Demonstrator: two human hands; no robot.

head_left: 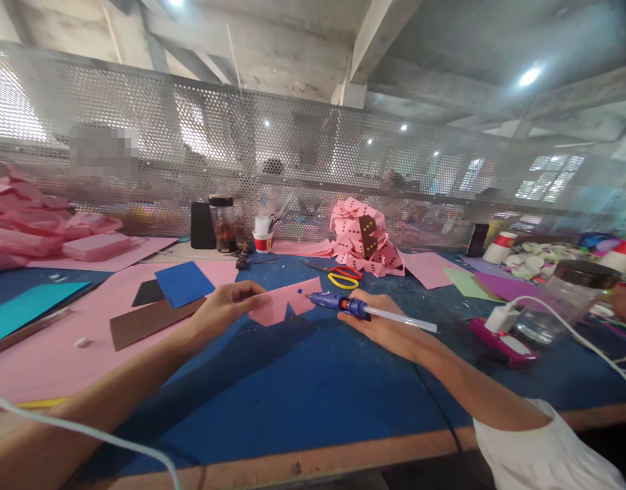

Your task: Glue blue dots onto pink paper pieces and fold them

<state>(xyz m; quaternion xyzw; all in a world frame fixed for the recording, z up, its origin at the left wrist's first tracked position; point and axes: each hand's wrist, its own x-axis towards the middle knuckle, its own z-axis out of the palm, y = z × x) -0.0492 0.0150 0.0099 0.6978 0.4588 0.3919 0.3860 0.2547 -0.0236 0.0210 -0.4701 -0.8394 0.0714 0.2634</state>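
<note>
My left hand point(236, 304) pinches the left end of a pink foam sheet piece point(273, 304) with a notch cut in its lower edge. A small dark blue square point(299, 291) shows on the piece. In my right hand point(377, 316) is a blue hot glue gun point(338, 301), a clear glue stick point(402, 318) poking out of its back. Its nozzle points left, close to the right end of the pink piece; I cannot tell whether it touches. Beyond my hands lie scissors point(344, 277) with red and yellow handles.
A heap of dotted pink pieces point(354, 235) stands by the perforated metal screen point(303, 150). Blue point(184, 284) and brown sheets point(150, 325) lie at left. On the right are a magenta power strip point(501, 344) with a white cable and a clear jar point(552, 313).
</note>
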